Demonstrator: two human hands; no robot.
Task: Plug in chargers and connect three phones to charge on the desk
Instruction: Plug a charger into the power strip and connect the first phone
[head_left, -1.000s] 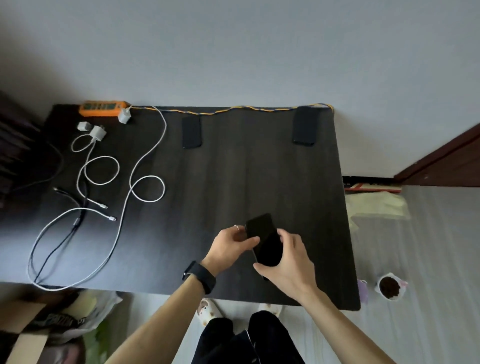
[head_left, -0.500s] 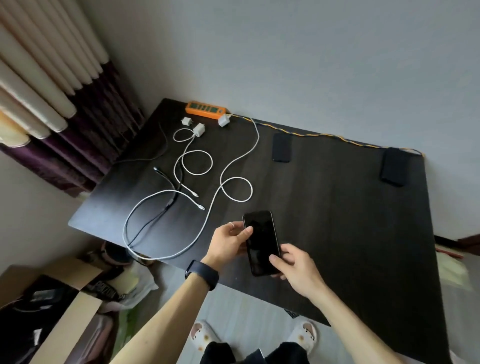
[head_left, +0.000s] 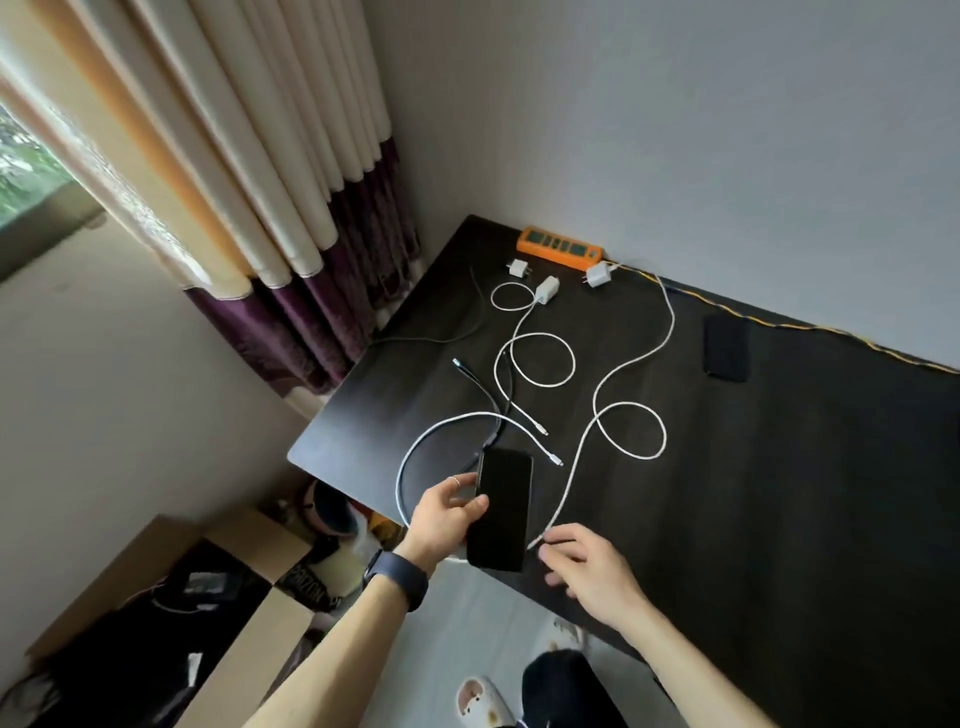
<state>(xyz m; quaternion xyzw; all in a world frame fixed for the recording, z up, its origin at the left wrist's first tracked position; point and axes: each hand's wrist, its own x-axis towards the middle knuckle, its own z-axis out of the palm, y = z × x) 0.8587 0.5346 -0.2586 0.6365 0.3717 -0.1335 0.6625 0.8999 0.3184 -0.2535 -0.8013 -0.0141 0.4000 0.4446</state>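
Note:
A black phone (head_left: 503, 512) is held by its left edge in my left hand (head_left: 445, 519), over the front left of the dark desk (head_left: 753, 493). Just right of the phone, my right hand (head_left: 587, 566) pinches the long white cable (head_left: 576, 462) between thumb and forefinger. That cable runs up to a white charger (head_left: 597, 273) lying beside the orange power strip (head_left: 561, 248) at the back. Two more white chargers (head_left: 548, 289) (head_left: 518, 268) lie loose near the strip. A second black phone (head_left: 727, 348) lies flat near the wall.
A black cable (head_left: 483, 387) and white cable loops (head_left: 543, 358) cross the desk's left part. Curtains (head_left: 291, 208) hang left of the desk. An open cardboard box (head_left: 244, 597) and bags sit on the floor below the desk's left corner. A yellow cord (head_left: 779, 325) runs along the wall.
The view has swung left. My left hand carried the phone left, over the cables. My right hand let go of the phone and took hold of the long white cable.

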